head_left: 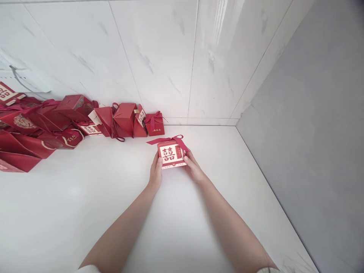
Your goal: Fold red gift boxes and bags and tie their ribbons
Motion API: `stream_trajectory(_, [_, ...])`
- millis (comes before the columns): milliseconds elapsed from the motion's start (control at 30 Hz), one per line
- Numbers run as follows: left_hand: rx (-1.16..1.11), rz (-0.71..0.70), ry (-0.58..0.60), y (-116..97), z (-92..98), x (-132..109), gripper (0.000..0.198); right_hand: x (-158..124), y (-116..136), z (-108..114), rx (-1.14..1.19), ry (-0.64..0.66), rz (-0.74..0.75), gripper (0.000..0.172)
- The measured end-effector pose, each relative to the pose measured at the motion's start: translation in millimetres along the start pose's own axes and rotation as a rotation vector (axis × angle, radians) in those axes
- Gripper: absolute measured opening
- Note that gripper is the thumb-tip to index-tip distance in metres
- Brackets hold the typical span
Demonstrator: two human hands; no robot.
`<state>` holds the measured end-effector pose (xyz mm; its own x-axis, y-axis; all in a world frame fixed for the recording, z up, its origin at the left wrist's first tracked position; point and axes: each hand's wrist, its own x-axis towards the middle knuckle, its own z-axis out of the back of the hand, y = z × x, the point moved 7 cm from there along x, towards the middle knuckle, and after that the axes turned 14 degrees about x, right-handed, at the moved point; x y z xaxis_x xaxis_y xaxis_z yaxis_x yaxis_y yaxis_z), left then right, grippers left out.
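Observation:
Between my two hands is a small red and white gift box (168, 154), printed with a large red Chinese character and topped by a red ribbon bow (172, 139). My left hand (156, 170) grips its left side, with the thumb along the front edge. On the right side, my right hand (195, 167) holds it the same way, thumb at the front corner. The fingers behind the box are hidden. Just beyond it, a small red box (155, 124) with a ribbon bow stands against the wall.
Several red gift boxes and bags (47, 117) are heaped along the wall on the left. A white tabletop (93, 204) lies under my arms. White marbled tiles (159, 57) rise behind it, and a grey panel (309, 132) borders the right edge.

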<state>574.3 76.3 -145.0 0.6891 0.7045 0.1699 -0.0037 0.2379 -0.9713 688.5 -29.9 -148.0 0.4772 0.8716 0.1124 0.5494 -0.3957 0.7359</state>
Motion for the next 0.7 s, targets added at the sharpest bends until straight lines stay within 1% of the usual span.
stream_trajectory(133, [-0.020,-0.076,0.130,-8,-8.9,0,0.069,3,0,3,0.102,-0.059,-0.035,0.060])
stream_trajectory(267, [-0.005,-0.101,0.224,-12,-15.0,-1,0.080,4,3,5,0.164,-0.083,-0.063,0.056])
stream_trajectory(500, [0.036,-0.050,0.196,-16,-15.0,-1,0.086,3,5,3,0.143,-0.078,-0.068,0.057])
stream_trajectory(700, [0.044,-0.041,0.188,-17,-15.1,-2,0.087,3,4,5,0.151,-0.100,-0.080,0.056])
